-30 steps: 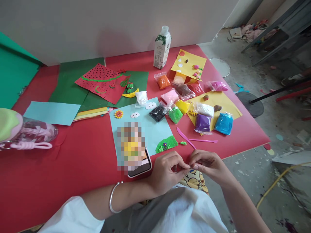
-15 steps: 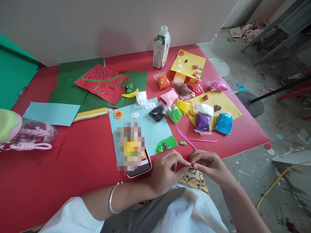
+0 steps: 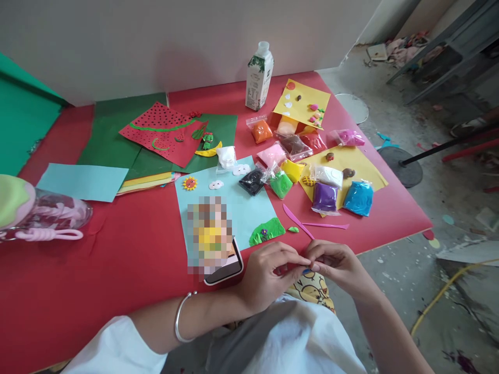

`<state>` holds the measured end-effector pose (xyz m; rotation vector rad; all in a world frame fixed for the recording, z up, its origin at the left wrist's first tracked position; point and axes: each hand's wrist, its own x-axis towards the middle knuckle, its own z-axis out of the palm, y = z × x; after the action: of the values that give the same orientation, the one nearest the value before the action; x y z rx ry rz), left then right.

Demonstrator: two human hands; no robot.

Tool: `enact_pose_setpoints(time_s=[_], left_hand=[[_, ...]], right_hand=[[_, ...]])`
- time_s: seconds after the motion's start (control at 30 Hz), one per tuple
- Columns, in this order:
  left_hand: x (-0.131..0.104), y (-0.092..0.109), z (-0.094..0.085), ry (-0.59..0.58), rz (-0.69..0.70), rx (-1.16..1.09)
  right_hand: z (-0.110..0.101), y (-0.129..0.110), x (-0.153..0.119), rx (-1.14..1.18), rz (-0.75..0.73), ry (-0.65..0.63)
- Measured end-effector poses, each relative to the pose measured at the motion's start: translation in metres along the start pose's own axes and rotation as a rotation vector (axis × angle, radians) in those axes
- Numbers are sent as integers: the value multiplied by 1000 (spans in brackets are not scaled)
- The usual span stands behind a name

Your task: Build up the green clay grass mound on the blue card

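My left hand (image 3: 268, 272) and my right hand (image 3: 335, 265) meet at the fingertips over the table's front edge. Both pinch a small bit of blue clay (image 3: 306, 270), mostly covered by the fingers. Just beyond them lie two pink plastic clay tools (image 3: 298, 221), crossing each other. A light blue sheet (image 3: 222, 208) carries a clay sun (image 3: 190, 183), clay clouds (image 3: 216, 185) and a green clay patch (image 3: 267, 231) with a small purple flower. A phone (image 3: 230, 272) with a blurred-out screen rests on the sheet's near side, left of my hands.
Bags of coloured clay, including a blue one (image 3: 358, 198) and a purple one (image 3: 325, 198), are spread over the right side. A carton bottle (image 3: 259, 77) stands at the back. Watermelon-patterned red paper (image 3: 163, 132) and a pink-lidded drink bottle (image 3: 58, 210) are on the left.
My fingers have shifted very slightly around the blue clay, with the left fingers reaching a little further right. Everything on the table stays in place.
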<state>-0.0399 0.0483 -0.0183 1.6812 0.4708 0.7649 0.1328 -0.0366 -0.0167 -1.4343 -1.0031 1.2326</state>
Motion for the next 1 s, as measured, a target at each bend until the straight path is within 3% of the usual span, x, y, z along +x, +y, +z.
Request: enact_pose_setpoints(time_s=[0.2, 1.0], left_hand=[[1, 1, 1, 44, -62, 22], [1, 0, 0, 60, 7, 125]], right_hand=[[3, 0, 0, 21, 10, 43], [6, 2, -1, 9, 37, 85]])
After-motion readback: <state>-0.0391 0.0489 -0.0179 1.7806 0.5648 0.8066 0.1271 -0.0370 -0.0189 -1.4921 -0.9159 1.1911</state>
